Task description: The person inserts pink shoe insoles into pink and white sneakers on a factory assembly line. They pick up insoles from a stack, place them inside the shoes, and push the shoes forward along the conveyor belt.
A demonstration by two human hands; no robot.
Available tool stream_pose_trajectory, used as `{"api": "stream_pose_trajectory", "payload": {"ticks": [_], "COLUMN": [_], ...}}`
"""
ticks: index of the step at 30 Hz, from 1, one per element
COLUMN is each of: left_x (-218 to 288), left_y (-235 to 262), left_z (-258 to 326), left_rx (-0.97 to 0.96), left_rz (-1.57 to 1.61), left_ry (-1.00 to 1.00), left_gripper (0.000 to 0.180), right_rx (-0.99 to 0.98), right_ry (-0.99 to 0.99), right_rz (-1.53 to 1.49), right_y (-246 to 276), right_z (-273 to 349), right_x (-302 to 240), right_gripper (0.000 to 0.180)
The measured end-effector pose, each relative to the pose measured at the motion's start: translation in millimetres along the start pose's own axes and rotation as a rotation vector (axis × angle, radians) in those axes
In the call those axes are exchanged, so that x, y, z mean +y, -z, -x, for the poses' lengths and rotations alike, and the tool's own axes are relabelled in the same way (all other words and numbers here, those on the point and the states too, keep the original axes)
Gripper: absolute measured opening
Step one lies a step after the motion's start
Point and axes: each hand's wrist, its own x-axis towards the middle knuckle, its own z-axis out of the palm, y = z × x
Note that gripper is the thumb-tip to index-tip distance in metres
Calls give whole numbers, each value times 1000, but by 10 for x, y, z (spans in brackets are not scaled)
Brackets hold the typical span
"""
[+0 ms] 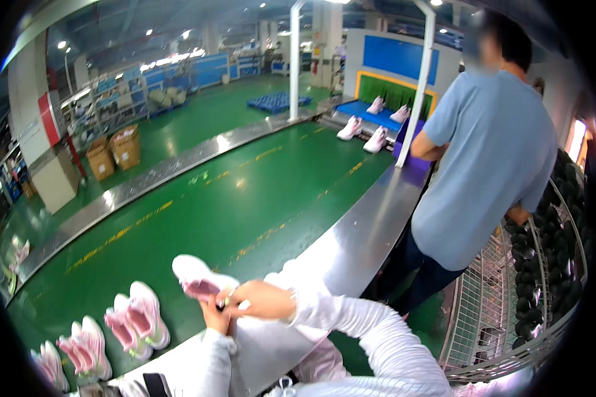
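Both hands meet at one white-and-pink shoe [197, 278], raised just over the near metal rim [351, 241] of the green belt surface [245, 198]. Left hand [215, 316] closed under its heel; right hand [261, 301] curled over it, fingers pinching something small, possibly a tool, too blurred to tell. Left of this shoe, finished-looking pairs [106, 334] lie on the belt. Beyond it, more shoes [367, 126] wait far up the belt. A co-worker [483, 159] stands to its right.

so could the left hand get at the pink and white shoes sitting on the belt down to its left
Probably yes. The left hand is wrapped under the shoe it is holding, so it is not free now. But the pairs of pink and white shoes lie on the green belt with nothing between.
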Motion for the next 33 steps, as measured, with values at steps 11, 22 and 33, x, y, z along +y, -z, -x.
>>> {"api": "stream_pose_trajectory", "payload": {"ticks": [11, 22, 33], "left_x": [1, 129, 274], "left_y": [292, 14, 207], "left_z": [-386, -875, -1085], "left_rx": [-355, 138, 11], "left_rz": [171, 53, -148], "left_ry": [-7, 76, 221], "left_gripper": [24, 40, 40], "right_rx": [75, 238, -177], "right_ry": [-704, -588, -218], "right_rz": [727, 754, 942], "right_y": [-444, -120, -168], "right_z": [1125, 979, -699], "right_x": [443, 165, 567], "right_gripper": [67, 38, 15]}}
